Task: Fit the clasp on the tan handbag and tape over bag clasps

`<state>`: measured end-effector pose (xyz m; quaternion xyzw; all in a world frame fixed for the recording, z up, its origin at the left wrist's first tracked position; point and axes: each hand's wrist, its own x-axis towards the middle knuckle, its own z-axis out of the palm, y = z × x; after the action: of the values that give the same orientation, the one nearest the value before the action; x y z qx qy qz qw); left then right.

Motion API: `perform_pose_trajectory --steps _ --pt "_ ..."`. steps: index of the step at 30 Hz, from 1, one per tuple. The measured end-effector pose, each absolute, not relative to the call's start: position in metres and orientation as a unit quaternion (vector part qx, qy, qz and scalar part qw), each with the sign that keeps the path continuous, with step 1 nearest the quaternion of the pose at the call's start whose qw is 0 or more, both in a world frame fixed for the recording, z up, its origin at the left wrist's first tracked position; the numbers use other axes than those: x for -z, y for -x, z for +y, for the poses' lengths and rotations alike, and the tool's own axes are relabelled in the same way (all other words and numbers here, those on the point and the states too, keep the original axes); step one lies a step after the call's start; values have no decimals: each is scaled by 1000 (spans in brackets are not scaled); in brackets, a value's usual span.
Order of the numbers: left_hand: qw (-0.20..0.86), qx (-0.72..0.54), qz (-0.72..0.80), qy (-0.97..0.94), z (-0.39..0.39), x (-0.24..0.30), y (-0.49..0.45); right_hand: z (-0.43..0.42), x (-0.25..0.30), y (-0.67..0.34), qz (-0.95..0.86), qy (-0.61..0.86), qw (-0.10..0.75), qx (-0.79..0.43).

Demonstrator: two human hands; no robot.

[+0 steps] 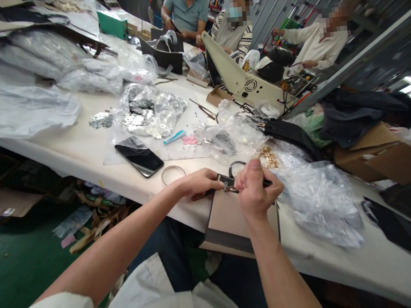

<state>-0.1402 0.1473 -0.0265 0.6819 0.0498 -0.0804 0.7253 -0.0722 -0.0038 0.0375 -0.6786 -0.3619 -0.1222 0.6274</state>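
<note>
A taupe leather bag panel (226, 215) with a dark edge lies over the table's front edge. My left hand (199, 181) pinches its top edge beside a small metal buckle (226, 187). My right hand (256, 190) is closed in a fist round a dark thin tool (267, 183), its tip at the buckle. A dark strap loop (236, 164) shows just behind my hands.
A black phone (139, 156), a metal ring (173, 174), a blue pen (174, 137) and gold fittings (268, 156) lie on the white table (89, 150). Crumpled clear plastic bags (319, 201) sit right. Three seated people work at the far end, near a cream machine (242, 80).
</note>
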Motion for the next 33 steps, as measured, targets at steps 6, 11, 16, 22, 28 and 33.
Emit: perform_pose_trajectory --steps 6,11,16,22,28,33 --pt "766 75 22 -638 150 22 142 -2 -38 72 -337 664 657 116" --pt "759 93 26 -644 151 14 143 -1 -40 71 -314 623 712 74" --pt "765 98 53 -634 152 13 140 3 -41 69 -305 604 734 52" --pt "758 101 63 -641 152 11 140 0 -48 69 -307 586 747 63" --pt "727 92 91 -675 148 11 136 -4 -52 81 -333 627 696 107" --pt "719 87 121 -678 144 16 128 -3 -48 84 -343 644 673 120"
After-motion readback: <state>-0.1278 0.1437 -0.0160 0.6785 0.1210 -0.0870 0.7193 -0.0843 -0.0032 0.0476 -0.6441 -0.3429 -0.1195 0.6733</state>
